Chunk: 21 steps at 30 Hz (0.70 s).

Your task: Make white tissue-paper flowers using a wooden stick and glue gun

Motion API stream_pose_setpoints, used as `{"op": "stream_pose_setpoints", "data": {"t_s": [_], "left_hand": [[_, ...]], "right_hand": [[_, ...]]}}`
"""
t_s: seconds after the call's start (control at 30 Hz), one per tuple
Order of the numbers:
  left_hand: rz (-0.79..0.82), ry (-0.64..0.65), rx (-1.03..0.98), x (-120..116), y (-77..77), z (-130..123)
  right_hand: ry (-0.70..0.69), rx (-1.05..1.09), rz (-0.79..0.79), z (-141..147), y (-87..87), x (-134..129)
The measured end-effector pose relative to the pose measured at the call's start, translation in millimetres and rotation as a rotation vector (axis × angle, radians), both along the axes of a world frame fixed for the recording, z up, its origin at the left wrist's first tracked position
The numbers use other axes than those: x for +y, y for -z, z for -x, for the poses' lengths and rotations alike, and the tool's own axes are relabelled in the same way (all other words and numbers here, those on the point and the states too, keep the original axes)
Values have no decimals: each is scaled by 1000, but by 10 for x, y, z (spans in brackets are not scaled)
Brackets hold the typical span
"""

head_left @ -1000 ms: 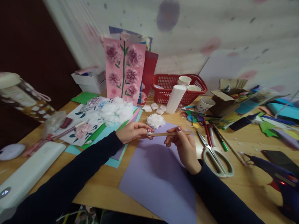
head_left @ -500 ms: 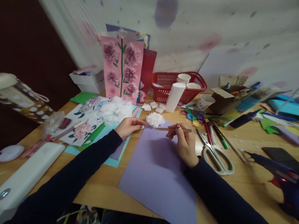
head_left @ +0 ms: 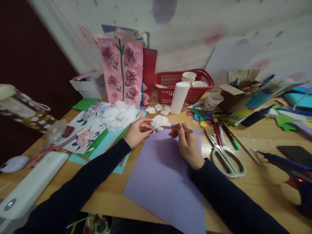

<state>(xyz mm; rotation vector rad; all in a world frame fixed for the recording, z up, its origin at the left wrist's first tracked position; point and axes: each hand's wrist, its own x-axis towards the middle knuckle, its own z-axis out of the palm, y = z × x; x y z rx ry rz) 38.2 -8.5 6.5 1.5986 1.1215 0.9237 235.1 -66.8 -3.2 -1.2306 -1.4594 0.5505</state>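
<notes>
A white paper flower [head_left: 160, 122] rests at the top edge of a purple sheet [head_left: 165, 175]. My right hand [head_left: 186, 143] pinches a thin brown wooden stick [head_left: 179, 129], whose tip touches the flower's lower edge. My left hand [head_left: 138, 131] is at the flower's left side, with thumb and fingers curved close together; whatever lies between its fingertips is too small to make out. Behind the flower lie small white paper squares [head_left: 158, 107] and a white paper roll [head_left: 179, 98] stands upright.
Scissors [head_left: 226, 159], pens and a glue gun [head_left: 290, 172] lie at the right. A red basket [head_left: 168, 94] with paper cups stands at the back. Flower pictures [head_left: 122, 71] and a white device [head_left: 31, 185] are at the left.
My right hand has moved left with the stick, and its tip has come to the flower. My left hand has shifted slightly right, closer against the flower. The camera view has shifted slightly.
</notes>
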Motion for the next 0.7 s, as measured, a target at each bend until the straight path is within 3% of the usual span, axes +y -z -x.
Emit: {"op": "stream_pose_setpoints", "data": {"t_s": [0.23, 0.4, 0.7], "left_hand": [[-344, -1, 295, 29, -30, -71], [-336, -26, 339, 71, -44, -68], [-419, -30, 299, 149, 82, -88]], "right_hand": [[-7, -13, -36, -27, 23, -35], [-40, -107, -50, 5, 24, -32], [-130, -417, -220, 37, 42, -21]]}}
